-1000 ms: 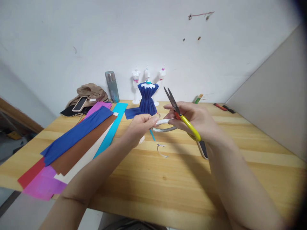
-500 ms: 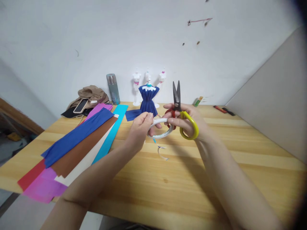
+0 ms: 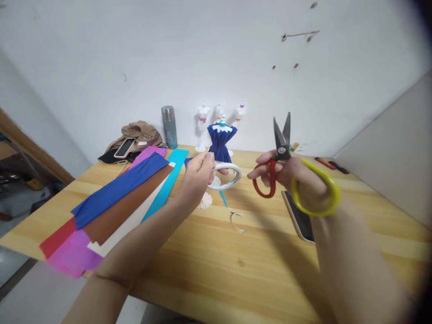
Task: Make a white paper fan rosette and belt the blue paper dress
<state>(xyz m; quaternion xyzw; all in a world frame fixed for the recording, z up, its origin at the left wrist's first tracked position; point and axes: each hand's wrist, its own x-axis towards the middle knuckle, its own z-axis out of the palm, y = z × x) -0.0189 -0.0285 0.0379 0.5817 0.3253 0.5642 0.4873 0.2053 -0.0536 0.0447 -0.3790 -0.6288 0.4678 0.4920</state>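
My left hand (image 3: 201, 168) pinches the edge of a roll of white tape (image 3: 236, 177) above the middle of the table. To the right, my right hand (image 3: 300, 175) holds scissors (image 3: 282, 146) with one red and one yellow handle loop, blades pointing up and slightly apart. Behind the tape stands a small mannequin in a pleated navy paper dress (image 3: 220, 143) with a teal neck band. A curled scrap of tape (image 3: 235, 222) and a thin blue strip (image 3: 223, 198) lie on the wood below the roll.
Colored crepe paper strips (image 3: 124, 191) fan out at left. A flask (image 3: 169, 127), a brown cloth (image 3: 141, 132) and a phone (image 3: 124, 147) sit behind them. White mannequins (image 3: 203, 118) stand by the wall. Another phone (image 3: 300, 220) lies under my right hand; a red-and-black cutter (image 3: 326, 163) is back right.
My right hand has moved off the tape roll to the right, carrying the scissors, and their blades have opened wider. My left hand still grips the roll. A phone on the right is now uncovered.
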